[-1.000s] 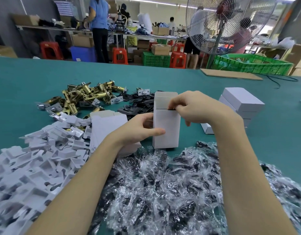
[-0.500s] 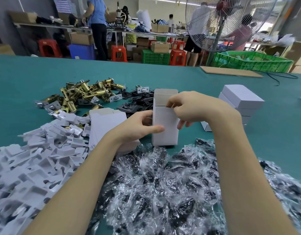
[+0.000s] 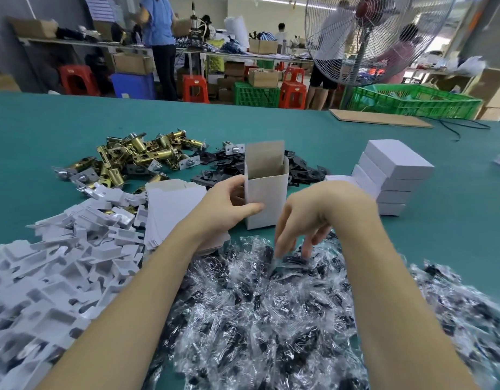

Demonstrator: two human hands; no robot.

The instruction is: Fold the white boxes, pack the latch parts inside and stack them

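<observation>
Single head-worn wide-angle view, looking forward and down across teal worktop (image 3: 454,220). Forearms enter from near edge, close to lens. Worktop fills middle; far workshop with fan (image 3: 367,38) along top. Edges curve with lens distortion. No second view.
</observation>
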